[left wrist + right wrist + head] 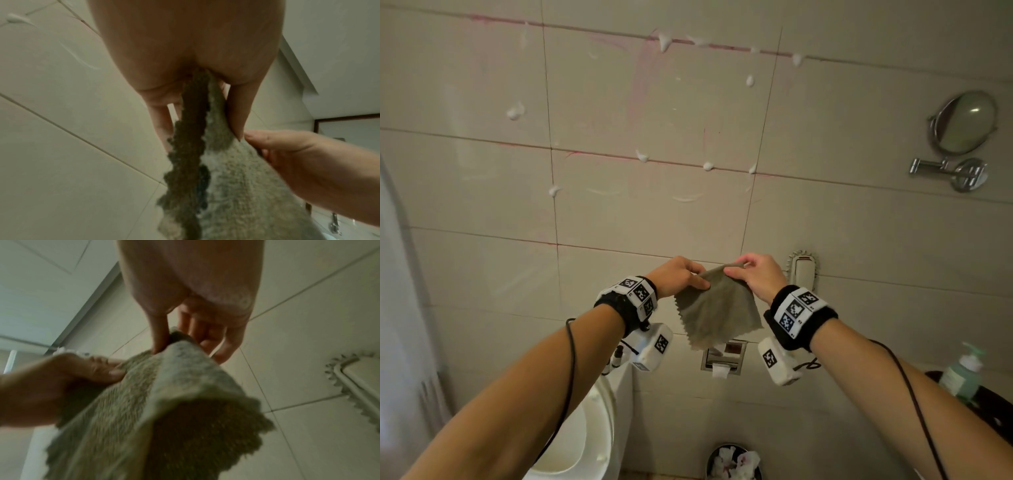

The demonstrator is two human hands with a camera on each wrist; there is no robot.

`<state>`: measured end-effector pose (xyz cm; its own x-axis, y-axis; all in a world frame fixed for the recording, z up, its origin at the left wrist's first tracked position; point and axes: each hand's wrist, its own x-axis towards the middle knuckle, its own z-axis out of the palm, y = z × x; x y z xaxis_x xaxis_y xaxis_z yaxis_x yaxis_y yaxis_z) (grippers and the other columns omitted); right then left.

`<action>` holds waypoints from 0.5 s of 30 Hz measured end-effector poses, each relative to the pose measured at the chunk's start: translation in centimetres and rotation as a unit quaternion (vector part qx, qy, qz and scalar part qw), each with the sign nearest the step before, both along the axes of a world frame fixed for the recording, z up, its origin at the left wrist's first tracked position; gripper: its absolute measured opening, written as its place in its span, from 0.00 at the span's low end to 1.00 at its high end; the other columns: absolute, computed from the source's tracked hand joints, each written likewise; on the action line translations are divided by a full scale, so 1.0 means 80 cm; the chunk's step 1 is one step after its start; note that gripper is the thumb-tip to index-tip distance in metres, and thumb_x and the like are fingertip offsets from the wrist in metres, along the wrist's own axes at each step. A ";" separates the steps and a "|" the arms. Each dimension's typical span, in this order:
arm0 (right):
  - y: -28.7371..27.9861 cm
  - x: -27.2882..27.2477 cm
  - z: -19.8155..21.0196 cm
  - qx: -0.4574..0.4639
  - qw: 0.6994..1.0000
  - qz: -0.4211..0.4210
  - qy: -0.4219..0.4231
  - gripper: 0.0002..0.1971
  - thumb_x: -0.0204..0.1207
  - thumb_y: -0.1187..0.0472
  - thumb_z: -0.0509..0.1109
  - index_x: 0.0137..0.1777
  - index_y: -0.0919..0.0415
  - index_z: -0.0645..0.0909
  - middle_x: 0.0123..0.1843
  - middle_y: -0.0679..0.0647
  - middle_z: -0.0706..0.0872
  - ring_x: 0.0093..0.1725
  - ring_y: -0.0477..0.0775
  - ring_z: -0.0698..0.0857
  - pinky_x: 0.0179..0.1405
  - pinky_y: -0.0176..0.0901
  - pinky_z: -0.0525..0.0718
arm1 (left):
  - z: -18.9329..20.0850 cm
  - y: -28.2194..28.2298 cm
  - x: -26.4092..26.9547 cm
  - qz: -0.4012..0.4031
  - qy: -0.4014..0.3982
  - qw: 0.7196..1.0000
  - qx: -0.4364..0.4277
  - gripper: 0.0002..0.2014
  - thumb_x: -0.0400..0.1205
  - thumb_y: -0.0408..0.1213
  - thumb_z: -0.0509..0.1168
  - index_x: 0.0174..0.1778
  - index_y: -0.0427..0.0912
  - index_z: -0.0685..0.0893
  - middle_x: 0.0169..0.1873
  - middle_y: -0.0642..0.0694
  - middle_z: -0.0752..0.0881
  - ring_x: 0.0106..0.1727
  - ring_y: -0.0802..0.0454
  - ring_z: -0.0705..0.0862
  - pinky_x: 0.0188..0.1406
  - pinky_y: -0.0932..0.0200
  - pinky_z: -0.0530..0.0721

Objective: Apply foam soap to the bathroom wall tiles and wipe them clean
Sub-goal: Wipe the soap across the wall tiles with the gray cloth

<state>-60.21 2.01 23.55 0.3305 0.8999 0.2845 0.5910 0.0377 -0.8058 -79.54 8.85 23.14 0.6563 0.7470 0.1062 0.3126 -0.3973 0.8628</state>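
A grey-green cloth (717, 310) with zigzag edges hangs between both hands in front of the beige wall tiles (654, 212). My left hand (681, 277) pinches its upper left edge, and my right hand (753, 275) pinches the upper right corner. The left wrist view shows the cloth (236, 186) pinched between thumb and fingers of the left hand (197, 113), with the right hand (287, 154) beside it. The right wrist view shows the right hand (174, 337) pinching the cloth (164, 402). White foam blobs (515, 110) dot the tiles above, among faint pink streaks.
A toilet (582, 428) stands below left, a waste bin (734, 462) with tissues below centre. A recessed paper holder (722, 356) is behind the cloth. A wall phone (803, 269), a round mirror (964, 123) and a green pump bottle (964, 373) are to the right.
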 end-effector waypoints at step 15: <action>0.046 0.054 0.032 -0.029 0.849 0.076 0.522 0.28 0.83 0.41 0.65 0.67 0.68 0.79 0.60 0.68 0.86 0.60 0.64 0.85 0.51 0.54 0.86 | 0.048 0.032 0.121 -0.013 -0.058 0.998 0.013 0.12 0.75 0.45 0.77 0.52 0.48 0.94 0.43 0.43 0.93 0.41 0.49 0.88 0.45 0.59 0.84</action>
<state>-55.85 5.69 26.13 0.2528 0.9575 -0.1389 -0.4553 -0.0090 -0.8903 -69.87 11.45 27.01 0.6582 0.7252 0.2020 0.2002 -0.4274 0.8816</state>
